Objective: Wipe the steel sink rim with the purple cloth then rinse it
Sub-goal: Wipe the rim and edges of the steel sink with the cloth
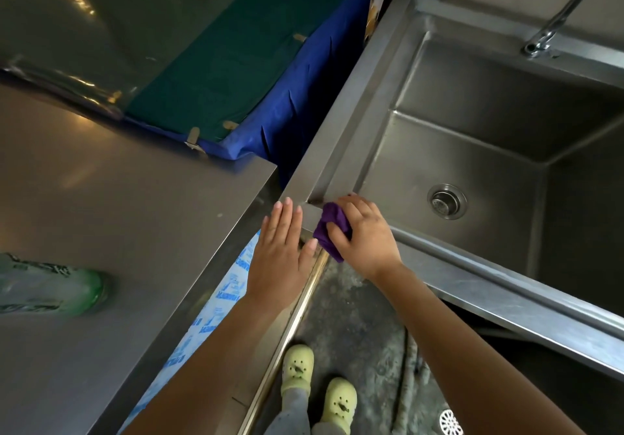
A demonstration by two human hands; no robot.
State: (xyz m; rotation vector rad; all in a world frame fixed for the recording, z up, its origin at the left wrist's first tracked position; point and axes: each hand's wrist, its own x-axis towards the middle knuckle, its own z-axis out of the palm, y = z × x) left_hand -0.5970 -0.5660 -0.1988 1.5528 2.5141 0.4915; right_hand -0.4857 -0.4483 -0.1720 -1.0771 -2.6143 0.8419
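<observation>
Right hand (366, 235) is down on the near-left corner of the sink rim (351, 137), fingers curled and clamped on the purple cloth (329, 228), which is bunched up under the palm. Cloth's pressed onto the rim right at the corner seam, w/ a tail poking out toward the left hand. Left hand (283, 249) lies flat beside it, fingers straight and together, gripping nothing, palm over the rim's outer edge; thumb tip sits just beside the cloth, can't tell if it's touching.

Basin (472, 151) is deep, steel, looks bare apart from the round drain (447, 201) in the floor of it. Faucet (553, 19) rises at the far right of the rim, pipe running up out of frame.

Left of the sink, a steel surface (118, 215) sits close, narrow gap between the two. A green plastic bottle (50, 287) lies on its side on that surface, blurred, well apart from the hands. Beyond, blue fabric (290, 97) w/ a green sheet (216, 73) over it.

Down below: dark mottled floor (354, 316), person's pale green clogs (319, 387) side by side, and a white floor drain (450, 423) near the bottom edge.
</observation>
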